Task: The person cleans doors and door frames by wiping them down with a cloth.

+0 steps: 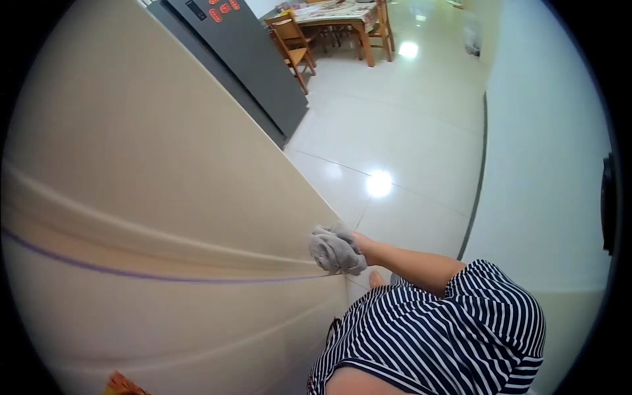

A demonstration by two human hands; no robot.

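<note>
Close beside the person stands a large beige panel (164, 131), crossed by ridges. Beyond the panel's far edge runs a pale tiled floor (388, 138), and on the floor's other side, facing the panel, rises a white wall (546, 131). Past the panel's upper end stands a grey fridge (243, 66), and farther from the panel still, a table (329, 12) with a wooden chair (289, 43) by it. The person's striped shirt (421, 329) is just beside the panel's near end.

At the panel's right corner, the right hand (362, 243) has a bunched grey cloth (334, 250), which seems to touch the panel. The step in hand looks to be wiping along that edge; a next stroke would call for steady pressure, with the cloth kept between skin and panel. A thin purple line (197, 281) runs along the panel towards the cloth, and part of a foot (376, 280) shows below the corner.

The cloth covers the right fingers, so I cannot tell whether they are clamped on it or spread behind it. The left hand is out of view. Low by the panel, an orange thing (122, 383) is cut off and hard to identify.
</note>
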